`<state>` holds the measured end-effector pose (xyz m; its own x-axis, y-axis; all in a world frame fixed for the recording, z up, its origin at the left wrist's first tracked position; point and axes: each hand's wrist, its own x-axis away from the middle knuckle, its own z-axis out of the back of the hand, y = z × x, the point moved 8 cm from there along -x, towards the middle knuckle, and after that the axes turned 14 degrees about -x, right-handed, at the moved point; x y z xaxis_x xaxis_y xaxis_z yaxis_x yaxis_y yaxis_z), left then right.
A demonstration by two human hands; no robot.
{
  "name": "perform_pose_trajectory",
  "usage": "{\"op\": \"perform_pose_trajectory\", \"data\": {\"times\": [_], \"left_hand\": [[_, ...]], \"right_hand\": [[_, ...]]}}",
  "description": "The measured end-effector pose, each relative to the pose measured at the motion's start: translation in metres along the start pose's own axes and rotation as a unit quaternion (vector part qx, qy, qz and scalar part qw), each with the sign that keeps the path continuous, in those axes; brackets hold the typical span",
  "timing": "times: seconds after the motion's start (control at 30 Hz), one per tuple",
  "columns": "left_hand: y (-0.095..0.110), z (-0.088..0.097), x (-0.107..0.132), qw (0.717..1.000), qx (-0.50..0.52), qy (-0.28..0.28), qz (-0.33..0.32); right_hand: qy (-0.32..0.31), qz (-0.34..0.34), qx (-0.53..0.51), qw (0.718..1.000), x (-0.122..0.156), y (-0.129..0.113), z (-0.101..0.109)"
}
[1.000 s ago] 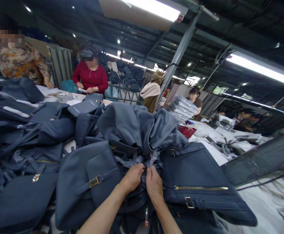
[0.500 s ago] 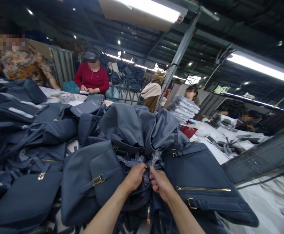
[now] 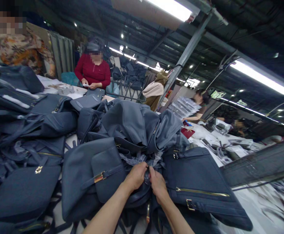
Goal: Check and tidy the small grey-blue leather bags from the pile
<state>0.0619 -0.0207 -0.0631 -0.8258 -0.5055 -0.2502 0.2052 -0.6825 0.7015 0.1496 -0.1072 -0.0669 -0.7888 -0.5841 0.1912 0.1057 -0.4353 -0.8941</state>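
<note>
My left hand (image 3: 136, 176) and my right hand (image 3: 157, 183) meet at the centre of a pile of dark blue bags. Both are closed, pinching a strap or small part (image 3: 147, 177) where thin plastic wrapping (image 3: 137, 160) shows between the bags. A blue bag with a gold clasp (image 3: 93, 177) lies just left of my left hand. Under my right hand lies a blue bag with a gold zip (image 3: 200, 182). A crumpled blue bag (image 3: 137, 125) rises behind both hands.
More blue bags (image 3: 22, 130) cover the table to the left. A person in a red top (image 3: 93, 71) and a person in a patterned top (image 3: 17, 48) work at the far side. A steel post (image 3: 180, 61) stands behind. White packets (image 3: 183, 107) and clutter lie right.
My hands stay together at the same spot on the bags; the right hand has shifted slightly, its fingers turning inward. The view has tilted a little.
</note>
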Motion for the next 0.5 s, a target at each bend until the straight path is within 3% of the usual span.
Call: {"op": "perform_pose_trajectory", "data": {"times": [0.2, 0.4, 0.5], "left_hand": [[0.000, -0.003, 0.001, 1.000, -0.006, 0.007, 0.002], [0.000, -0.004, 0.002, 1.000, -0.005, 0.023, -0.003], [0.001, -0.004, 0.002, 1.000, -0.003, 0.030, -0.007]], "right_hand": [[0.000, -0.001, 0.022, 1.000, -0.001, 0.004, -0.002], [-0.030, -0.049, -0.034, 0.998, -0.001, 0.018, -0.004], [-0.035, -0.039, -0.055, 0.997, -0.001, 0.019, -0.002]]}}
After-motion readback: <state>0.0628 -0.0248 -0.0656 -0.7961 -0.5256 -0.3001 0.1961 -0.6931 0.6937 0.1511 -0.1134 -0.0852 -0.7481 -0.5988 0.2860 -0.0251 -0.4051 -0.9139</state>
